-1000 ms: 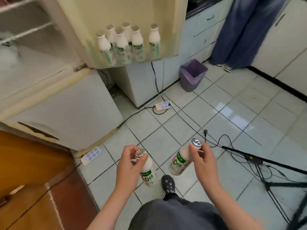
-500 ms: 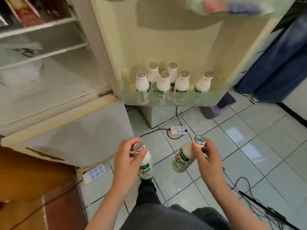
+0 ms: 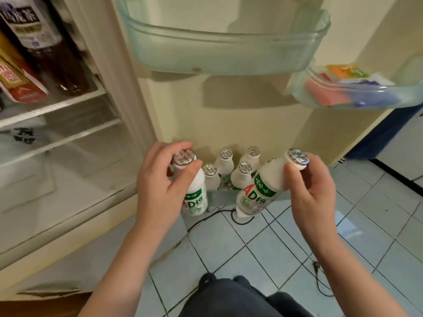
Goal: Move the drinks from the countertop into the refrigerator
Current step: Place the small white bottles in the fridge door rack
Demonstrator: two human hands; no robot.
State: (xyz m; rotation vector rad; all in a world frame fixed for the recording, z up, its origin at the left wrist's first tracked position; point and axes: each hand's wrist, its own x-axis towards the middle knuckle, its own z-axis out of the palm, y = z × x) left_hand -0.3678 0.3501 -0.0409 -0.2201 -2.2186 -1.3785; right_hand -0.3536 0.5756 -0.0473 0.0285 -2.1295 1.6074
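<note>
Door shelf [image 3: 220,197] holds bottles [image 3: 225,164]; left hand [image 3: 160,186] grips upright bottle [image 3: 195,186], right hand [image 3: 313,186] tilted bottle [image 3: 263,188].

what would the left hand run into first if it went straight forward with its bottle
The left hand and its held bottle would probably meet the nearest standing bottle in the door shelf first; depth is unclear, so the shelf's front wall might come before it.

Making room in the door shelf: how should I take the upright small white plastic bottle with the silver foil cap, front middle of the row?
Pinch the white plastic bottle by its narrow neck under the foil cap, from straight above. It stands upright; neighbouring bottles and the clear shelf wall crowd its body, leaving only the top free.
</note>
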